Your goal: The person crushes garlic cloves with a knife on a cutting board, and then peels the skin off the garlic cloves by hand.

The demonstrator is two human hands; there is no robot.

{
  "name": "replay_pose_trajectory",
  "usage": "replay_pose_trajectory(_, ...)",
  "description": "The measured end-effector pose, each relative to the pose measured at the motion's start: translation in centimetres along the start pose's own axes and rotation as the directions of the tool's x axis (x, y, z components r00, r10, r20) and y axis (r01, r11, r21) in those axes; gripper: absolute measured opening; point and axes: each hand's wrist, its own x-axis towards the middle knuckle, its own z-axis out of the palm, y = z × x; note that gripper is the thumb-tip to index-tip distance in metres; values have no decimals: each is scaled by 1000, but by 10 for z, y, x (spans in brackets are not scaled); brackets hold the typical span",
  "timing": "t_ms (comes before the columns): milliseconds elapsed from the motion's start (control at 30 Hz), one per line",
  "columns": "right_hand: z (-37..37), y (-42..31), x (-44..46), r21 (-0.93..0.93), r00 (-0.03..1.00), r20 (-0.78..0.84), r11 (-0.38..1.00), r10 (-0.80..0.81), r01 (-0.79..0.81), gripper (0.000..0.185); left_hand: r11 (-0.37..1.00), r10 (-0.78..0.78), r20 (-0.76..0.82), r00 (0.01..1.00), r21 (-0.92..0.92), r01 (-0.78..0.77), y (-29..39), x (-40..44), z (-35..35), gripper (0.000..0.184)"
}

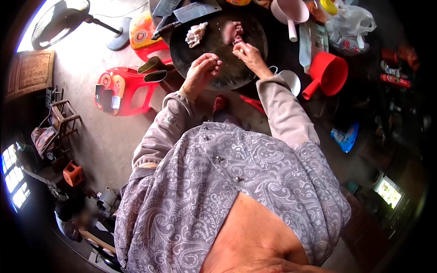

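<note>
A round dark board [219,68] lies in front of me. On its right part is a small heap of pinkish-red meat pieces [237,32], partly blurred. To the left of it sits a pale, whitish-pink pile [196,35]. My right hand [248,56] is just below the meat, its fingers pinched together around something small and pale that I cannot make out. Over the board's lower left edge, my left hand [202,71] has its fingers curled inward. What they may hold is hidden.
A cleaver [198,11] lies at the board's upper left edge. Red plastic stools [144,93] and a standing fan [61,22] are on the left. To the right are a red ladle [328,75], a pink ladle [291,11], a white cup [290,82] and plastic bags [353,20].
</note>
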Motion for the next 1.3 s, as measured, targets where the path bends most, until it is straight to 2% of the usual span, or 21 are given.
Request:
replay_pose_trajectory(33,-1,-9,-1,250,993,42,961,113,-120,19,1000,-7,-19,1000,-17,6,4,-3,1,18)
replay_pose_trajectory(67,0,-21,-7,477,971,117,846,210,-240,19,999,-16,-46,999,-30,14,7,-7,2,17)
replay_pose_trajectory(100,1,-36,-13,660,935,215,664,283,-353,20,999,-39,-83,996,-19,37,10,-10,0,17)
replay_pose_trajectory(167,13,-72,-20,766,935,233,542,266,-346,22,998,-17,-138,990,54,24,20,-21,0,17)
replay_pose_trajectory(267,37,-129,-13,793,923,280,480,262,-377,21,960,145,-134,980,257,-107,46,-46,-1,19)
replay_pose_trajectory(300,46,-145,-8,752,922,301,534,244,-387,21,928,203,-116,972,340,-153,58,-58,-4,19)
replay_pose_trajectory(333,55,-158,-1,709,921,320,589,223,-389,21,875,221,-161,962,469,-123,72,-70,-8,19)
replay_pose_trajectory(400,78,-187,16,618,916,360,690,178,-377,21,809,280,-188,941,574,-126,101,-98,-22,16)
replay_pose_trajectory(467,103,-218,39,525,936,345,812,70,-255,22,689,404,-182,896,705,-168,127,-119,-49,16)
replay_pose_trajectory(533,134,-252,61,468,938,347,868,-7,-167,25,657,471,-231,851,735,-165,155,-150,-70,17)
replay_pose_trajectory(567,152,-266,73,529,938,339,838,-67,-131,23,652,492,-264,830,743,-150,170,-163,-80,18)
replay_pose_trajectory(633,182,-299,89,622,902,406,768,-146,-155,22,725,511,-336,791,663,-186,199,-195,-88,20)
replay_pose_trajectory(700,209,-328,105,541,856,499,821,-138,-183,20,755,506,-418,755,638,-153,226,-223,-100,19)
replay_pose_trajectory(733,216,-352,110,639,832,525,727,-176,-250,19,773,499,-447,742,617,-148,236,-233,-112,17)
replay_pose_trajectory(833,268,-369,131,690,821,464,717,-332,-100,17,791,491,-514,704,601,-114,264,-268,-130,16)
replay_pose_trajectory(867,270,-377,142,523,788,479,847,-387,98,16,784,505,-523,687,611,-111,271,-276,-135,16)
replay_pose_trajectory(900,274,-394,151,486,747,434,829,-503,276,16,777,517,-537,667,621,-101,277,-286,-140,16)
replay_pose_trajectory(967,291,-414,168,561,651,362,714,-666,419,14,743,572,-567,593,665,-81,282,-299,-146,15)
replay_pose_trajectory(1000,298,-424,175,561,598,418,712,-684,421,13,724,598,-583,549,687,-60,286,-305,-150,14)
replay_pose_trajectory(1133,345,-450,193,715,419,449,599,-789,361,14,677,678,-632,374,735,14,291,-332,-155,12)
replay_pose_trajectory(1300,392,-475,193,754,321,427,529,-845,390,14,650,692,-653,309,749,126,304,-366,-167,12)
